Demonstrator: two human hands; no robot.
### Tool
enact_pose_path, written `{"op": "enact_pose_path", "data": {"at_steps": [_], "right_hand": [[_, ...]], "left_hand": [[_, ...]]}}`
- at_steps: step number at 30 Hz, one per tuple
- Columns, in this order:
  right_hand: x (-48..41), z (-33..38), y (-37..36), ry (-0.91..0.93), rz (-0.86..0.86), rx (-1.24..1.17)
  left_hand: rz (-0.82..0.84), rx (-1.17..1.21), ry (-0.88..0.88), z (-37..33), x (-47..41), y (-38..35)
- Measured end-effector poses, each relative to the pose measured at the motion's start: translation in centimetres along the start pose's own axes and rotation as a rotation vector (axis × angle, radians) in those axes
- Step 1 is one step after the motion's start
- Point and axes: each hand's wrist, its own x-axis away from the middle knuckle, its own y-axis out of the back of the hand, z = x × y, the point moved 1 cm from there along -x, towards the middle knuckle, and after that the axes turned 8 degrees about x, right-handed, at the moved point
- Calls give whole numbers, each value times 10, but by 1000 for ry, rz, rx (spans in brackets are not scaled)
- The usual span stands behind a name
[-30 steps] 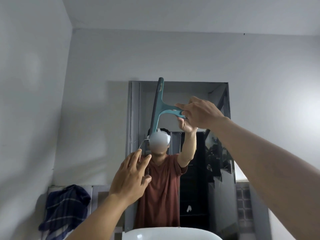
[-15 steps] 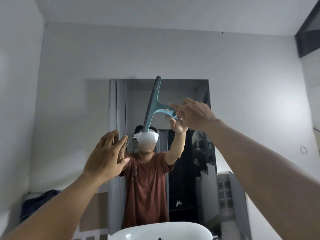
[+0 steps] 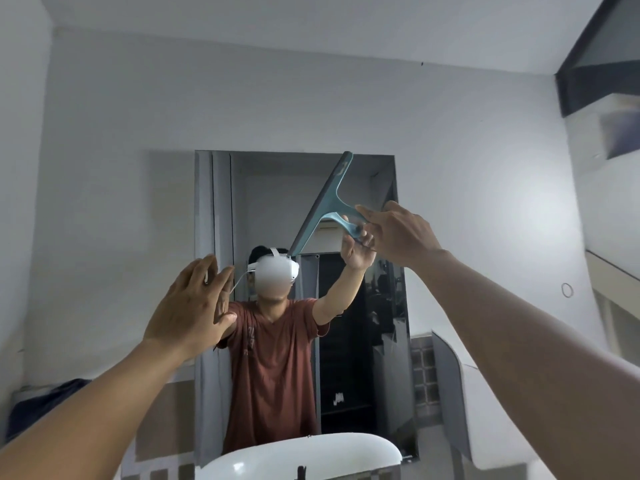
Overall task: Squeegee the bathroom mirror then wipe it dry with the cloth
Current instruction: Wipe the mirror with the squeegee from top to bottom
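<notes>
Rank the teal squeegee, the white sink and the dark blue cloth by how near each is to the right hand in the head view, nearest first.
1. Teal squeegee: its handle is gripped in the right hand, up against the mirror's upper right part.
2. White sink: bottom centre, well below the hand.
3. Dark blue cloth: far lower left, beyond the left arm.

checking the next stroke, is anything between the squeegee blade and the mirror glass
Nothing visible blocks it. The right hand holds the squeegee tilted against the upper part of the mirror. The left hand, empty, overlaps only the mirror's left edge, lower down.
</notes>
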Motion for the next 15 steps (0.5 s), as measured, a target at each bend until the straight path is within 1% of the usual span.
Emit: {"op": "enact_pose_path", "data": {"at_steps": [10, 15], "right_hand": [[15, 6, -5, -97, -9, -63], [14, -9, -4, -91, 11, -27]], "left_hand": [[12, -22, 2, 2, -1, -1], [9, -11, 6, 3, 0, -2]]}}
